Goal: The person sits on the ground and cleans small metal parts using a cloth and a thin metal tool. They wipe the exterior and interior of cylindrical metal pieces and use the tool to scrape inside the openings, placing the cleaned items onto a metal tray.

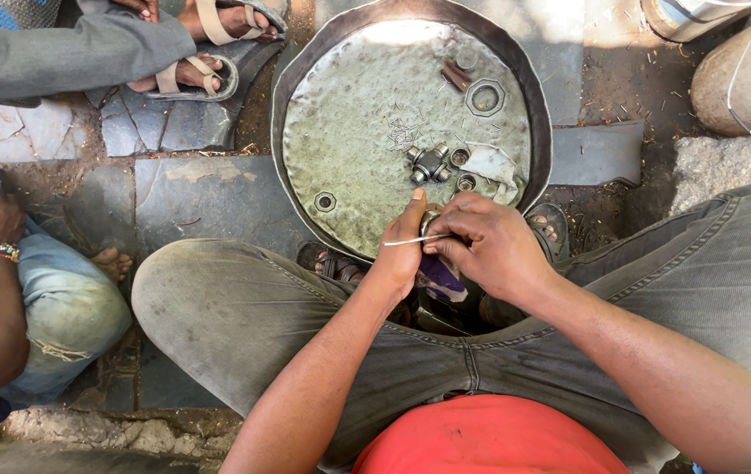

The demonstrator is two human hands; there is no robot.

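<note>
Below | I see a round dented metal pan (349, 140) on the stone floor (209, 197) | universal-joint cross (429, 163) lies in it beside bearing cups (461, 158) | both my hands meet at its near rim: left hand (406, 246) pinches a thin wire (411, 240), right hand (489, 246) is closed around a small metal cup (429, 219).

L hand (406, 250) & R hand (489, 246) touching, fingers curled, grip prob. closed.

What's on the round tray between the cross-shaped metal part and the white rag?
In the head view, two small round metal caps lie between the cross-shaped part and the white rag.
</note>
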